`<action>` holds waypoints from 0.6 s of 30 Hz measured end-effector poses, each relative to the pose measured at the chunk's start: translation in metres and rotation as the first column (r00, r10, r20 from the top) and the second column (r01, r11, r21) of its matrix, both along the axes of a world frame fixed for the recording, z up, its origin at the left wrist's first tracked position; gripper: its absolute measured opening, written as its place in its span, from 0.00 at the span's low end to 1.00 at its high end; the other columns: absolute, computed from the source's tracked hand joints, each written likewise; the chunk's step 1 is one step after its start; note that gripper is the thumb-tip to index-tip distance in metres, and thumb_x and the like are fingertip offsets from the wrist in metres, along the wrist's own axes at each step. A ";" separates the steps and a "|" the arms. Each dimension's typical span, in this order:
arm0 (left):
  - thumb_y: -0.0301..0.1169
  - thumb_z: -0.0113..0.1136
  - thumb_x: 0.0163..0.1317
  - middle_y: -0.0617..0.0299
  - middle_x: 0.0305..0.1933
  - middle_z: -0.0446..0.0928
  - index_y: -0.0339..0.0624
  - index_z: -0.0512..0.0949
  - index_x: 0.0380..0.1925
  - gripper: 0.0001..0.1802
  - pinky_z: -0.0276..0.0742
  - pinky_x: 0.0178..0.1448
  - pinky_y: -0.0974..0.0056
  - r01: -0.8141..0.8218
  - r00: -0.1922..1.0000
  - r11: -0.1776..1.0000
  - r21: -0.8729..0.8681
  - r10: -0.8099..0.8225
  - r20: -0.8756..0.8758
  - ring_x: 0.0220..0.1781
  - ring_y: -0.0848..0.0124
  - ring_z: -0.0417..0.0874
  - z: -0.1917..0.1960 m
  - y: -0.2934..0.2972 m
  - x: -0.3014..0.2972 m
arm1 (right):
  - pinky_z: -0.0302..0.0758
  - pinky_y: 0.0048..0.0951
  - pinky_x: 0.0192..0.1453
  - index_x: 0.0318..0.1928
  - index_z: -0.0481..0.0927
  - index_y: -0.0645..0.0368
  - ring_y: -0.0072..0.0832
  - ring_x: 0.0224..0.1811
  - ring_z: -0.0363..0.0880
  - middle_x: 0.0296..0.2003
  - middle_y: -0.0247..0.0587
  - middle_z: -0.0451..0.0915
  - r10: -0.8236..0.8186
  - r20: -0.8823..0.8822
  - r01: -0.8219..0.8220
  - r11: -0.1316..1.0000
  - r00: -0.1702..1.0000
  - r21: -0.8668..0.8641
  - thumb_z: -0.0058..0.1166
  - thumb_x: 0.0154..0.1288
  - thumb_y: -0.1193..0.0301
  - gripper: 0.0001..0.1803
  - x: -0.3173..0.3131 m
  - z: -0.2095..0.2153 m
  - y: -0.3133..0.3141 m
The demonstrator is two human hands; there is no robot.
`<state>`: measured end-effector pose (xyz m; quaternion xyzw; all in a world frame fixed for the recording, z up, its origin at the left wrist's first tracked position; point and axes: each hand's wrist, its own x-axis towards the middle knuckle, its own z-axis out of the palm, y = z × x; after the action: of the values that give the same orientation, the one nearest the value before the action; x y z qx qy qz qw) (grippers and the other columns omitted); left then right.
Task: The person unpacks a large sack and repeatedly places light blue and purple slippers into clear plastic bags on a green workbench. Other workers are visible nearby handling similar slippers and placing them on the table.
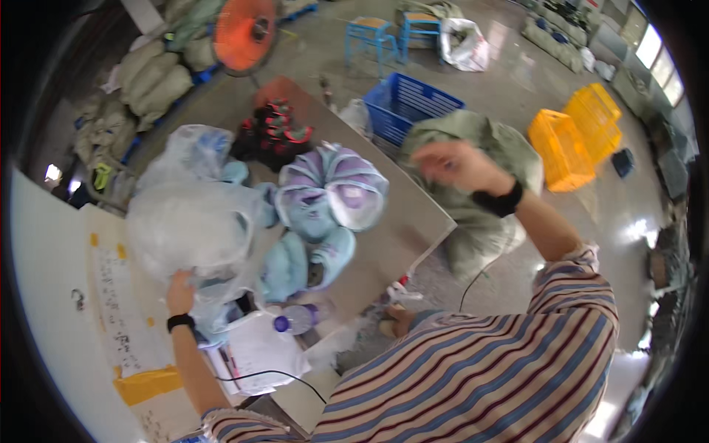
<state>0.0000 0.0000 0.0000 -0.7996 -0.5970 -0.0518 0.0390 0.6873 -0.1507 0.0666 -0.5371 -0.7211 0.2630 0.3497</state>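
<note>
My left hand (179,293) is at the near edge of a clear plastic bag (188,229) on the table's left side, its fingers closed on the film. Light blue items show through the bag. My right hand (461,166) is raised past the table's right edge, above a grey-green sack (484,221); its fingers are smeared by motion and I cannot make out anything in them. Between the hands lie light blue and purple slippers (332,188), several of them bunched in a ring, with a pale blue pair (284,266) nearer me.
A black-and-red bundle (273,133) lies at the table's (402,214) far end. Near me are a purple-capped bottle (297,319), papers (266,351) and a black cable. Beyond stand an orange fan (244,33), a blue crate (413,100), yellow crates (561,151) and blue-legged stools (369,37).
</note>
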 end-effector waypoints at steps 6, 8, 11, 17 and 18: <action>0.22 0.51 0.59 0.51 0.41 0.78 0.34 0.76 0.40 0.10 0.73 0.45 0.64 -0.002 0.943 0.997 0.078 -0.024 0.332 0.39 0.59 0.79 0.058 -0.054 0.114 | 0.74 0.27 0.33 0.46 0.77 0.64 0.25 0.25 0.78 0.22 0.37 0.79 -0.744 0.306 0.793 0.607 0.594 -0.062 0.51 0.55 0.71 0.17 0.278 -0.088 -0.183; 0.21 0.50 0.59 0.52 0.40 0.78 0.33 0.76 0.38 0.09 0.73 0.45 0.64 0.088 0.922 0.991 0.097 -0.118 0.369 0.40 0.59 0.78 0.095 -0.074 0.158 | 0.75 0.27 0.30 0.44 0.78 0.65 0.25 0.23 0.79 0.21 0.39 0.79 -0.802 0.345 0.872 0.438 0.488 -0.217 0.52 0.54 0.70 0.17 0.299 -0.113 -0.211; 0.20 0.52 0.55 0.52 0.40 0.78 0.33 0.76 0.37 0.09 0.73 0.46 0.61 0.287 0.859 0.949 0.130 -0.315 0.403 0.41 0.57 0.78 0.126 -0.101 0.273 | 0.78 0.34 0.35 0.48 0.78 0.58 0.38 0.29 0.82 0.30 0.46 0.82 -0.626 0.651 0.895 0.394 0.429 -0.211 0.54 0.52 0.68 0.20 0.354 -0.222 -0.264; 0.21 0.59 0.45 0.55 0.38 0.78 0.40 0.78 0.34 0.13 0.74 0.45 0.57 0.632 0.698 0.767 -0.109 -0.502 0.510 0.41 0.56 0.78 0.041 -0.156 0.477 | 0.65 0.54 0.63 0.66 0.60 0.42 0.48 0.69 0.53 0.67 0.43 0.55 -0.082 0.747 0.717 0.368 0.660 -0.592 0.68 0.43 0.59 0.47 0.356 -0.342 -0.232; 0.22 0.59 0.46 0.54 0.38 0.79 0.40 0.79 0.34 0.11 0.74 0.45 0.58 0.650 0.687 0.740 -0.169 -0.479 0.546 0.41 0.56 0.78 0.018 -0.168 0.503 | 0.63 0.53 0.64 0.66 0.59 0.42 0.47 0.70 0.51 0.68 0.43 0.54 -0.070 0.745 0.711 0.370 0.663 -0.598 0.68 0.43 0.59 0.48 0.369 -0.346 -0.208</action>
<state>0.5031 -0.1684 0.0178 -0.9021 -0.3060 -0.1455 -0.2672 1.0564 -0.3587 -0.2796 -0.8534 -0.3938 0.2988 -0.1657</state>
